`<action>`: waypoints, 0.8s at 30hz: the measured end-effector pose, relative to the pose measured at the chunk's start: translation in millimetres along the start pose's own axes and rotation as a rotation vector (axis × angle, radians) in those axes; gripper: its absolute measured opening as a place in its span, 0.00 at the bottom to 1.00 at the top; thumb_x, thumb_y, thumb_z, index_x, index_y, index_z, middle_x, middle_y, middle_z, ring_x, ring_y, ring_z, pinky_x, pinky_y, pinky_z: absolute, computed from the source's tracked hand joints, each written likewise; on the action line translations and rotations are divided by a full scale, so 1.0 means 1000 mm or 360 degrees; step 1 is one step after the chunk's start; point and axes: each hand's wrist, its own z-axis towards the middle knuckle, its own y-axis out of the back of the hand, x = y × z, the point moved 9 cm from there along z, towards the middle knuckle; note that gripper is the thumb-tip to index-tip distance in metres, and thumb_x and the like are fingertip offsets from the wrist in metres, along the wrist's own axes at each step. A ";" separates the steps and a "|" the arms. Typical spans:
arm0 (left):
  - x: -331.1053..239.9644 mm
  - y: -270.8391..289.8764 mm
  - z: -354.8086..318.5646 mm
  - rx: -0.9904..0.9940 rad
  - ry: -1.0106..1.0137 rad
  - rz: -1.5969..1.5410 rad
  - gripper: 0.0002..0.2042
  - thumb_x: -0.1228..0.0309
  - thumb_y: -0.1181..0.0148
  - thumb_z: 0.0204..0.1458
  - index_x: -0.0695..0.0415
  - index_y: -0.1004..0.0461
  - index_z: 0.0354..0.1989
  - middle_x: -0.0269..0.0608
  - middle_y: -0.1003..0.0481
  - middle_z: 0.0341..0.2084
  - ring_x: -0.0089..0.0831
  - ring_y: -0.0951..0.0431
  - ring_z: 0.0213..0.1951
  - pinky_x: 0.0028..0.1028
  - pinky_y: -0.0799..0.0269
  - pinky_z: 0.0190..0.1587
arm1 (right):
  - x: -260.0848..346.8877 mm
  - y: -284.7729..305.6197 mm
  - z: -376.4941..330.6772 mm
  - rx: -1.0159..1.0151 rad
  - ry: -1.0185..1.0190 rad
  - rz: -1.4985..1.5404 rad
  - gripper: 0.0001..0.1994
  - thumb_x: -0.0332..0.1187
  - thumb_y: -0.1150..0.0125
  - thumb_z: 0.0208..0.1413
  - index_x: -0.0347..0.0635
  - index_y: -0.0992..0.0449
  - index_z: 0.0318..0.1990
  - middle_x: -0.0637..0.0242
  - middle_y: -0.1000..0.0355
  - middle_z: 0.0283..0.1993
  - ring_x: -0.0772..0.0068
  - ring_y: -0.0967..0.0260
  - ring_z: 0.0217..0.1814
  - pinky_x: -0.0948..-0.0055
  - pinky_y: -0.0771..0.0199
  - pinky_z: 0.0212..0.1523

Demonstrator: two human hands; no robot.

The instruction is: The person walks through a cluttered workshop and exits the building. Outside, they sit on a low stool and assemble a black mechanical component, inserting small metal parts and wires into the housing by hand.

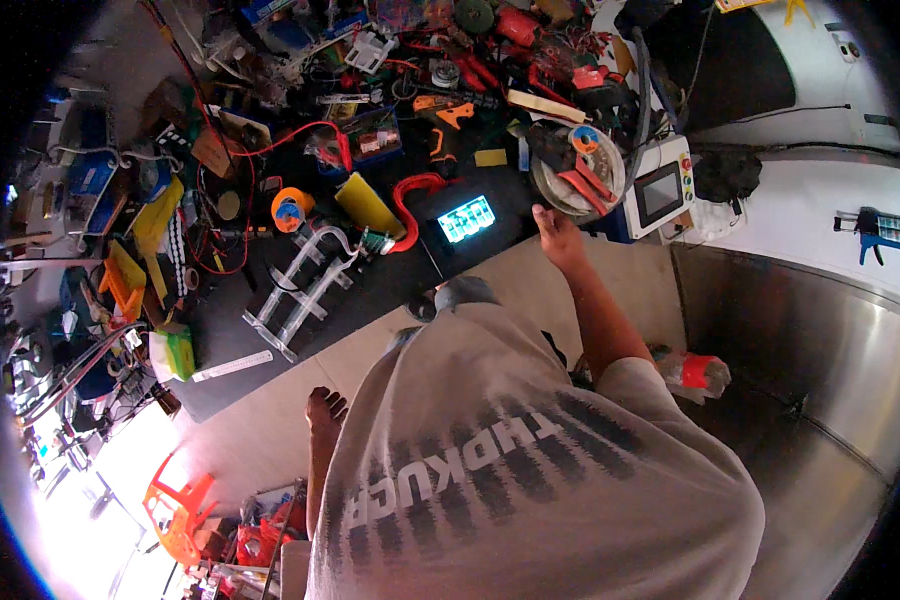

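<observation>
My right hand (560,240) reaches forward to the near edge of a round, pale dish (610,165) on the bench. Its fingers are apart at the rim; whether they touch it is hard to tell. A red-handled tool (586,188) and an orange-and-blue roll (584,139) lie in or on the dish. My left hand (325,408) hangs low beside my body, off the bench's front edge. Its fingers are loosely bent and apart, with nothing visible in them. Between the hands, a lit display (466,219) glows on the dark bench, left of the dish.
A metal frame (305,285) stands on the dark bench mat, with a white ruler (232,366) nearby. Red cable (408,215) loops beside a yellow block (368,206). Tools crowd the back. A machine with a touchscreen (660,192) stands right; an orange chair (178,510) is lower left.
</observation>
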 end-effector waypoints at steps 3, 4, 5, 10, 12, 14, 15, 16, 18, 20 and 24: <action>-0.017 -0.011 -0.013 0.0148 -0.0261 0.0244 0.19 0.58 0.43 0.55 0.54 0.30 0.52 0.46 0.25 0.43 0.43 0.24 0.42 0.47 0.28 0.48 | 0.011 0.009 0.008 0.0107 -0.0403 0.0114 0.29 0.58 0.47 0.66 0.37 0.30 0.27 0.48 0.31 0.27 0.38 0.31 0.35 0.50 0.32 0.39; -0.019 -0.007 -0.011 0.0182 -0.0341 0.0308 0.20 0.58 0.43 0.55 0.55 0.30 0.52 0.46 0.25 0.44 0.44 0.24 0.43 0.47 0.28 0.49 | 0.013 0.008 0.009 0.0164 -0.0506 0.0140 0.30 0.59 0.48 0.66 0.37 0.30 0.27 0.48 0.31 0.27 0.38 0.31 0.36 0.49 0.32 0.39; -0.017 -0.001 -0.003 0.0210 -0.0401 0.0357 0.20 0.58 0.42 0.54 0.55 0.31 0.53 0.47 0.25 0.44 0.44 0.24 0.43 0.47 0.28 0.50 | 0.012 0.005 0.010 0.0208 -0.0474 0.0101 0.27 0.57 0.48 0.66 0.38 0.29 0.31 0.49 0.31 0.27 0.38 0.31 0.35 0.49 0.32 0.38; -0.014 -0.005 0.006 0.0271 -0.0426 0.0447 0.21 0.58 0.43 0.55 0.55 0.31 0.53 0.48 0.25 0.46 0.45 0.24 0.44 0.48 0.27 0.50 | 0.008 0.002 0.006 0.0181 0.0081 -0.0212 0.14 0.44 0.47 0.68 0.46 0.30 0.52 0.55 0.30 0.31 0.41 0.31 0.32 0.49 0.29 0.33; -0.013 -0.005 0.005 0.0264 -0.0409 0.0436 0.20 0.58 0.43 0.55 0.55 0.31 0.53 0.48 0.25 0.46 0.44 0.24 0.44 0.48 0.27 0.50 | 0.015 0.002 0.003 0.0069 0.0441 -0.0388 0.16 0.38 0.45 0.67 0.51 0.33 0.60 0.57 0.30 0.32 0.43 0.30 0.31 0.48 0.28 0.30; -0.012 -0.006 0.004 0.0253 -0.0387 0.0423 0.20 0.58 0.43 0.55 0.55 0.31 0.53 0.48 0.25 0.46 0.44 0.24 0.44 0.48 0.27 0.50 | 0.016 0.001 -0.002 0.0001 0.0657 -0.0522 0.21 0.33 0.42 0.64 0.54 0.35 0.63 0.57 0.30 0.33 0.44 0.30 0.31 0.48 0.28 0.28; -0.010 -0.005 0.004 0.0247 -0.0381 0.0418 0.20 0.58 0.43 0.55 0.55 0.31 0.53 0.48 0.25 0.46 0.44 0.24 0.44 0.48 0.27 0.49 | 0.018 0.000 -0.002 -0.0004 0.0689 -0.0558 0.22 0.32 0.41 0.62 0.54 0.35 0.64 0.57 0.30 0.32 0.45 0.30 0.31 0.48 0.29 0.27; -0.009 -0.004 0.004 0.0245 -0.0372 0.0413 0.20 0.58 0.43 0.55 0.55 0.30 0.53 0.48 0.25 0.46 0.44 0.24 0.43 0.48 0.27 0.49 | 0.020 -0.001 -0.003 -0.0008 0.0720 -0.0594 0.24 0.30 0.39 0.61 0.55 0.34 0.64 0.57 0.30 0.32 0.46 0.29 0.31 0.48 0.29 0.27; -0.008 -0.003 0.005 0.0238 -0.0369 0.0409 0.20 0.58 0.43 0.55 0.55 0.30 0.53 0.47 0.25 0.45 0.44 0.24 0.43 0.48 0.27 0.49 | 0.022 0.001 -0.003 -0.0044 0.0737 -0.0573 0.27 0.29 0.39 0.59 0.56 0.35 0.65 0.57 0.31 0.32 0.48 0.29 0.30 0.49 0.28 0.26; -0.007 -0.003 0.006 0.0236 -0.0372 0.0410 0.20 0.58 0.43 0.55 0.55 0.30 0.53 0.47 0.25 0.45 0.44 0.24 0.43 0.48 0.27 0.49 | 0.025 0.001 -0.002 -0.0056 0.0764 -0.0611 0.28 0.28 0.39 0.58 0.56 0.35 0.66 0.57 0.31 0.32 0.49 0.29 0.30 0.50 0.28 0.26; -0.007 -0.004 0.009 0.0237 -0.0369 0.0416 0.20 0.58 0.43 0.55 0.54 0.30 0.52 0.47 0.25 0.45 0.44 0.24 0.43 0.48 0.27 0.48 | 0.013 -0.003 -0.002 -0.0008 0.0747 -0.0680 0.26 0.28 0.39 0.58 0.53 0.35 0.65 0.57 0.29 0.33 0.45 0.28 0.31 0.50 0.28 0.27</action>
